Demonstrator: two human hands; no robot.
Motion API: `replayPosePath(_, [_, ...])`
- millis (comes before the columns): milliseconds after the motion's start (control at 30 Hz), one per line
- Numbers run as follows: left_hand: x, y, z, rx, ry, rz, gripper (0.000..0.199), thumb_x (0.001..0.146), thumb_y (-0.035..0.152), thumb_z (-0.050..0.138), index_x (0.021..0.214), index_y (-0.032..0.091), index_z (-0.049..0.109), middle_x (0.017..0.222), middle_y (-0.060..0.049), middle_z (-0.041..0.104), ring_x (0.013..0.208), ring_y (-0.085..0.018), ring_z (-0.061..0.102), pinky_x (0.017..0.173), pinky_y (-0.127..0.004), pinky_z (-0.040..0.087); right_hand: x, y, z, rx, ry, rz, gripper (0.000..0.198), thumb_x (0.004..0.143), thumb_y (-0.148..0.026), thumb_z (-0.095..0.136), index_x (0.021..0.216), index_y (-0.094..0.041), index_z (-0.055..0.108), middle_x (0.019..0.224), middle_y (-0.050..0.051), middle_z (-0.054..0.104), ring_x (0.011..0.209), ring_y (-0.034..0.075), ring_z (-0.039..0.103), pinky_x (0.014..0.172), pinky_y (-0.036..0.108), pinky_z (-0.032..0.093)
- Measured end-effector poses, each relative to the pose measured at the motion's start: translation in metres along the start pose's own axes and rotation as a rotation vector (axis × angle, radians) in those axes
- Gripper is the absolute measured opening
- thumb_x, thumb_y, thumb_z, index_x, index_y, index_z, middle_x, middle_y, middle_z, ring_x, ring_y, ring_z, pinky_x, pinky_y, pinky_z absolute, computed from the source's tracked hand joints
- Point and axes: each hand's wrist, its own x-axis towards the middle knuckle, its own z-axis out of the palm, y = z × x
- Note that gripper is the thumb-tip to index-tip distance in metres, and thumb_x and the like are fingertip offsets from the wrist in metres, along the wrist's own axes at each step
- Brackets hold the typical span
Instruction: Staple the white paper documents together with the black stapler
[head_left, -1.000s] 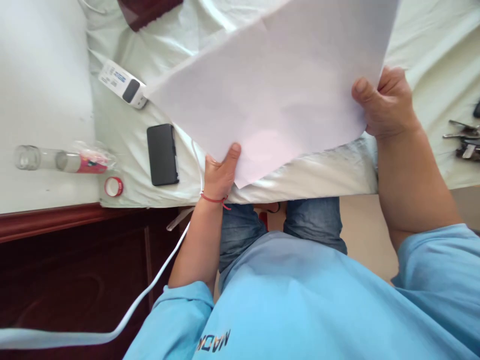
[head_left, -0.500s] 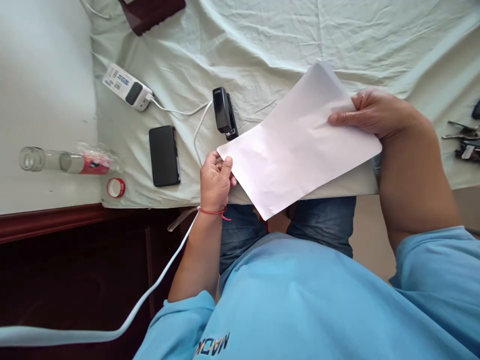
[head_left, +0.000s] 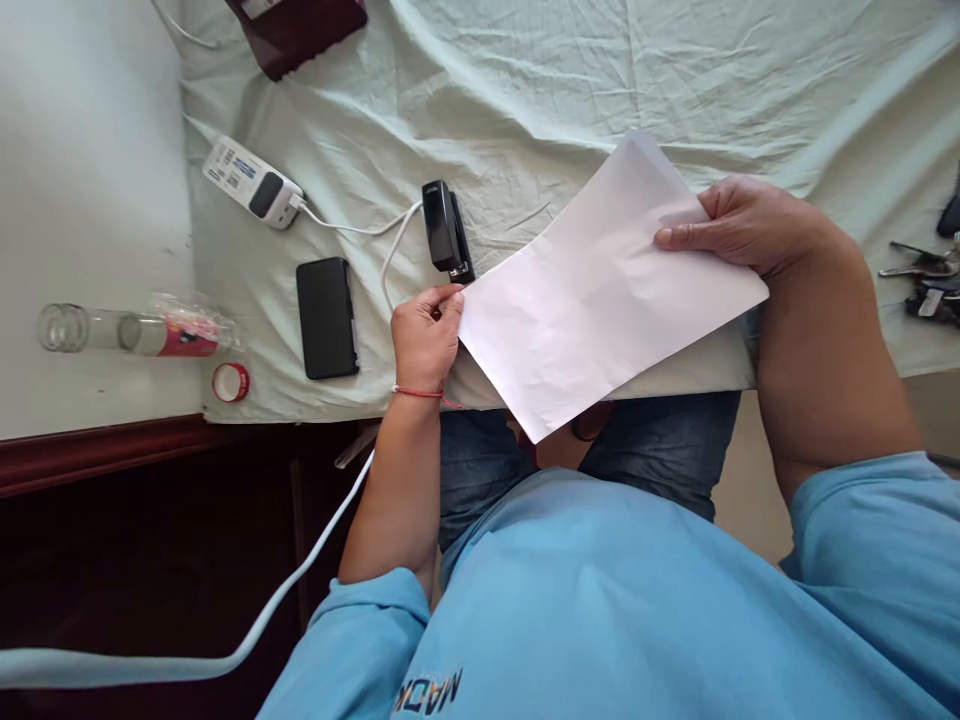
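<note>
White paper (head_left: pixel 577 310) is held at a slant over the table's front edge, above my lap. My right hand (head_left: pixel 742 225) grips its right side, thumb on top and fingers hidden beneath. At the paper's left corner, my left hand (head_left: pixel 427 335) pinches the tip between thumb and forefinger; a red string circles that wrist. Just beyond the left fingertips a black stapler (head_left: pixel 444 228) stands on the cloth, its near end close to the paper's corner. Whether the paper is one sheet or several, I cannot tell.
Left of the stapler lie a black phone (head_left: pixel 328 318) and a white power strip (head_left: pixel 251 182) with a white cable (head_left: pixel 390 240). A glass bottle (head_left: pixel 127 330) and a red-rimmed roll (head_left: pixel 230 382) are farther left. Keys (head_left: pixel 926 270) sit at the right, a dark red box (head_left: pixel 300 35) at the back.
My left hand has shifted slightly up and left along the paper's edge to its corner, and its fingers have drawn into a pinch there. The right hand keeps its hold.
</note>
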Motion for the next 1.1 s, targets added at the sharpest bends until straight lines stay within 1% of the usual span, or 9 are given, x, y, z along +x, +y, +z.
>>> replayPosePath(200, [-0.001,0.0,0.002,-0.024,0.005,0.046,0.033,0.091,0.039,0.076,0.108,0.015,0.091,0.105,-0.01,0.09,0.095,-0.024,0.082,0.088,-0.034,0.064,0.0,-0.003,0.0,-0.024,0.056,-0.017,0.02,0.093,-0.024,0.092,0.092,-0.005,0.086,0.081,0.012,0.082,0.063,0.017,0.075,0.058,0.026,0.067])
replayPosePath(367, [0.002,-0.001,0.001,-0.039,-0.001,0.03,0.02,0.092,0.031,0.073,0.097,0.018,0.088,0.088,-0.006,0.085,0.091,-0.023,0.08,0.085,-0.033,0.065,-0.003,-0.005,0.004,0.011,0.081,0.002,0.016,0.096,-0.022,0.088,0.09,-0.008,0.086,0.08,0.01,0.083,0.059,0.015,0.075,0.053,0.022,0.064])
replayPosePath(533, [0.009,0.0,-0.003,-0.037,-0.044,0.062,0.015,0.09,0.033,0.076,0.087,0.021,0.084,0.079,-0.005,0.079,0.088,-0.023,0.076,0.081,-0.033,0.064,-0.009,-0.01,0.008,0.121,0.143,-0.092,0.019,0.105,-0.025,0.076,0.1,-0.009,0.086,0.082,0.007,0.084,0.06,0.013,0.074,0.051,0.019,0.058])
replayPosePath(700, [0.016,-0.002,0.0,-0.094,-0.022,0.014,0.016,0.088,0.032,0.075,0.099,0.021,0.081,0.064,0.003,0.064,0.059,-0.014,0.058,0.06,-0.027,0.051,-0.004,-0.01,0.01,0.069,0.229,-0.161,0.014,0.098,-0.012,0.078,0.085,-0.013,0.083,0.065,0.0,0.073,0.049,0.005,0.059,0.045,0.011,0.042])
replayPosePath(800, [0.019,-0.007,0.009,-0.138,0.059,-0.051,0.029,0.084,0.025,0.077,0.113,0.022,0.072,0.06,0.008,0.058,0.05,-0.012,0.05,0.053,-0.026,0.044,-0.003,-0.011,0.011,0.063,0.301,-0.137,0.011,0.097,-0.011,0.078,0.087,-0.014,0.083,0.068,0.0,0.073,0.05,0.005,0.058,0.046,0.015,0.042])
replayPosePath(867, [0.022,-0.013,0.014,-0.154,0.121,-0.065,0.038,0.084,0.023,0.077,0.121,0.022,0.067,0.062,0.008,0.06,0.05,-0.013,0.054,0.056,-0.027,0.048,-0.003,-0.012,0.011,0.07,0.332,-0.117,0.009,0.096,-0.012,0.079,0.089,-0.013,0.084,0.071,0.001,0.074,0.051,0.007,0.059,0.047,0.018,0.043])
replayPosePath(967, [0.027,-0.023,0.017,-0.113,0.174,-0.008,0.038,0.091,0.027,0.075,0.128,0.02,0.068,0.074,0.003,0.07,0.067,-0.017,0.069,0.074,-0.03,0.061,-0.005,-0.013,0.011,0.076,0.365,-0.118,0.006,0.094,-0.014,0.081,0.089,-0.013,0.084,0.07,0.002,0.073,0.052,0.008,0.059,0.047,0.02,0.041])
replayPosePath(1033, [0.033,-0.029,0.014,-0.063,0.178,0.059,0.039,0.095,0.028,0.072,0.133,0.019,0.071,0.091,-0.003,0.078,0.092,-0.02,0.078,0.093,-0.033,0.065,-0.005,-0.012,0.01,0.064,0.374,-0.123,0.005,0.093,-0.014,0.081,0.09,-0.014,0.085,0.07,0.001,0.073,0.053,0.007,0.059,0.049,0.02,0.042])
replayPosePath(1100, [0.038,-0.033,0.01,-0.029,0.127,0.124,0.044,0.095,0.025,0.068,0.138,0.018,0.073,0.11,-0.008,0.08,0.118,-0.024,0.078,0.108,-0.036,0.063,-0.005,-0.012,0.009,0.053,0.377,-0.123,0.004,0.093,-0.014,0.082,0.092,-0.014,0.085,0.072,0.001,0.074,0.054,0.008,0.059,0.052,0.022,0.045])
